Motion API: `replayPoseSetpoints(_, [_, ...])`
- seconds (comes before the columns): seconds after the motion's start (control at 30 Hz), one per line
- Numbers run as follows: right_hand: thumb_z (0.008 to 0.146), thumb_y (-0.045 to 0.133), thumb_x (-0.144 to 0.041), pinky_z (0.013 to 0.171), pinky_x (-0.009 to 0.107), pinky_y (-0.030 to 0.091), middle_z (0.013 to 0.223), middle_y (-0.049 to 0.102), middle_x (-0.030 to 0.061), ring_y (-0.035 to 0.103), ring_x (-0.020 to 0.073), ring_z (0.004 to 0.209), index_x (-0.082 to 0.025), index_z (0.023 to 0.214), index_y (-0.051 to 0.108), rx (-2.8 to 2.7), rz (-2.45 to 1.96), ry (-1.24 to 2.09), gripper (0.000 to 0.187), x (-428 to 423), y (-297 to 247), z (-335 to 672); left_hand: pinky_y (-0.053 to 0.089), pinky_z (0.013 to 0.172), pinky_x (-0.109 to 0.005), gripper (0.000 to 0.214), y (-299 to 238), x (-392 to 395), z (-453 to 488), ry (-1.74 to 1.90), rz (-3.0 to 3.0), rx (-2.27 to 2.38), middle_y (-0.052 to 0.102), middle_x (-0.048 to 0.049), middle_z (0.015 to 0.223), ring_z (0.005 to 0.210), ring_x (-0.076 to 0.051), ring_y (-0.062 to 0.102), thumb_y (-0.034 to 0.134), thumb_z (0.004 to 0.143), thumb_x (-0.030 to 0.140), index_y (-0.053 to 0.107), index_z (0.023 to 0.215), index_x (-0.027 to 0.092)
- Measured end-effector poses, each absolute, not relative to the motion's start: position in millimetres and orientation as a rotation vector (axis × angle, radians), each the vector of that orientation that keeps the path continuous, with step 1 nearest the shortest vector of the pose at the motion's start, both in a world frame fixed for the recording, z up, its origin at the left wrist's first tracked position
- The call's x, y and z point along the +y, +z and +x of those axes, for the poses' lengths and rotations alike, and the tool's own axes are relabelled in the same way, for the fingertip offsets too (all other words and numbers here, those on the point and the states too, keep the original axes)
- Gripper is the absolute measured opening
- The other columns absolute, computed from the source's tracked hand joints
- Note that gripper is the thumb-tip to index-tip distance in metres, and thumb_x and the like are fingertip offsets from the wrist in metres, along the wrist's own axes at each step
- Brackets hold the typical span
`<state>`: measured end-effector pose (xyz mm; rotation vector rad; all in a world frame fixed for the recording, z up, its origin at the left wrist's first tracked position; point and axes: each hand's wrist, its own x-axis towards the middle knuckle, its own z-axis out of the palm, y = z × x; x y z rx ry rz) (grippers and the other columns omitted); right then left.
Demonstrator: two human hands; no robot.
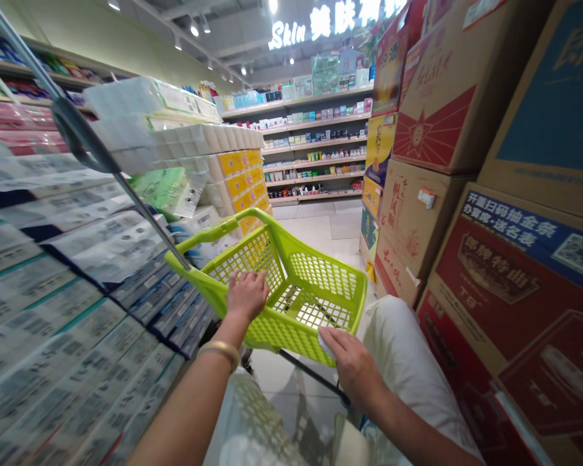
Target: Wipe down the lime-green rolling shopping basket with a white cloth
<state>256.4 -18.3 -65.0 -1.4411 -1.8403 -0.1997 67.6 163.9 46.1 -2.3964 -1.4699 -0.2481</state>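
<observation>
A lime-green plastic shopping cart basket (328,272) with perforated sides stands in front of me. My left hand (247,294), with a gold bangle (221,349) on the wrist, grips the near rim, its fingers curled over to the inside. Pressed to the outside of the near wall by the right corner is a white cloth or tissue (326,343). My right hand (352,362) is closed on it, most of it hidden under the fingers. Through the basket's holes the floor and dark frame bars show, with no goods inside.
Stacked cartons (515,259) rise close on the right. Tissue packs (78,310) and paper rolls (208,139) are piled on the left. A metal pole (146,210) slants up from the cart. Shelves of small boxes (315,136) stand beyond the tiled aisle (315,230).
</observation>
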Motion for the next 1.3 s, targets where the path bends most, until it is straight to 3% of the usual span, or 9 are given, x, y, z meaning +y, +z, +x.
replayPoseSetpoints(0.23, [0.081,0.038,0.004,0.099,0.04,0.051,0.126,0.061,0.0127,0.056,0.0203,0.117,-0.016,0.132,0.052,-1.882,-1.231,-0.15,0.057,-6.8,-61.4,236.7,0.041,0.099,-0.043,0.036,3.1,115.5,88.4,-1.017,-2.591,-1.351,0.064,-0.0101,0.114,0.108,-0.023,0.057,0.036,0.09,0.022,0.058,0.118,0.019])
replayPoseSetpoints(0.37, [0.086,0.037,0.0,0.102,0.04,0.049,0.126,0.061,0.0122,0.052,0.0195,0.122,-0.015,0.132,0.051,-1.922,-1.12,-0.093,0.051,-7.5,-61.1,238.5,0.04,0.103,-0.044,0.034,-15.3,72.0,104.9,-1.205,-2.776,-1.221,0.064,-0.0082,0.112,0.11,-0.021,0.056,0.033,0.092,0.021,0.061,0.113,0.021])
replayPoseSetpoints(0.53, [0.088,0.039,-0.004,0.104,0.045,0.046,0.124,0.062,0.011,0.05,0.0205,0.126,-0.017,0.13,0.053,-1.892,-1.167,-0.14,0.046,-0.1,-72.5,262.0,0.03,0.111,-0.053,0.031,-28.7,45.8,106.6,-1.002,-2.906,-1.219,0.066,-0.0074,0.11,0.114,-0.024,0.054,0.043,0.089,0.026,0.057,0.116,0.021])
replayPoseSetpoints(0.67, [0.081,0.038,0.001,0.104,0.048,0.045,0.122,0.064,0.0103,0.051,0.022,0.125,-0.017,0.126,0.057,-1.78,-1.263,-0.22,0.052,17.8,-81.3,292.0,0.026,0.113,-0.056,0.052,-38.7,45.0,101.6,-0.869,-2.865,-1.18,0.063,-0.0104,0.112,0.119,-0.029,0.049,0.059,0.077,0.028,0.048,0.126,0.017])
replayPoseSetpoints(0.8, [0.075,0.037,0.004,0.106,0.05,0.042,0.12,0.064,0.0111,0.05,0.0229,0.126,-0.016,0.123,0.06,-1.63,-1.394,-0.242,0.057,24.6,-82.8,293.5,0.027,0.113,-0.054,0.057,-46.7,45.1,103.0,-0.83,-2.774,-1.19,0.061,-0.0107,0.112,0.12,-0.028,0.049,0.057,0.072,0.019,0.044,0.128,0.015])
replayPoseSetpoints(1.03, [0.083,0.041,-0.003,0.107,0.048,0.041,0.124,0.062,0.0109,0.05,0.0215,0.126,-0.016,0.129,0.053,-1.828,-1.237,-0.086,0.049,-2.2,-77.4,234.1,0.026,0.113,-0.056,0.069,-54.9,41.2,106.7,-0.85,-2.742,-1.186,0.058,-0.0131,0.118,0.122,-0.03,0.047,0.055,0.064,0.013,0.039,0.131,0.014])
replayPoseSetpoints(1.3, [0.086,0.046,-0.007,0.107,0.048,0.04,0.119,0.065,0.0091,0.053,0.0222,0.122,-0.019,0.124,0.057,-1.823,-1.284,-0.127,0.041,16.1,-75.8,289.7,0.029,0.112,-0.053,0.065,-48.6,41.7,96.9,-0.793,-2.785,-1.091,0.06,-0.012,0.119,0.122,-0.028,0.048,0.053,0.074,0.017,0.036,0.136,0.015])
